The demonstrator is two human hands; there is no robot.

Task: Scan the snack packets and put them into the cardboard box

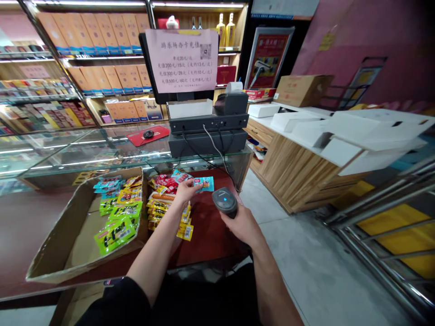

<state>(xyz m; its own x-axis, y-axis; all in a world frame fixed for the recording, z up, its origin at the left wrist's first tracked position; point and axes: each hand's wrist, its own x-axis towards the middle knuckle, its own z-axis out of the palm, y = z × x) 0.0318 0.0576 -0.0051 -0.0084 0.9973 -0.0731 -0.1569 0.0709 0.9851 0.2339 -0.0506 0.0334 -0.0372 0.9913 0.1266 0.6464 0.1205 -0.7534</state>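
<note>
My left hand (186,191) is closed on a small blue snack packet (204,184) over the red-brown counter (207,226). In my right hand (244,226) is a dark grey barcode scanner (224,201), its head facing the packet and a small blue light glowing on top. Beneath and beside my left forearm lie several yellow snack packets (158,213). Red packets (170,182) sit just behind them. To the left stands a shallow cardboard box (81,267) with green packets (117,233), blue packets (108,184) and yellow packets (131,192) inside.
Behind the counter packets stands a dark cash drawer unit (207,142) with hanging cables, a receipt printer (231,103) and a monitor with a paper sign (183,61). A mouse (148,134) rests on a red mat. A wooden cabinet (292,167) and metal railing (370,244) are on the right.
</note>
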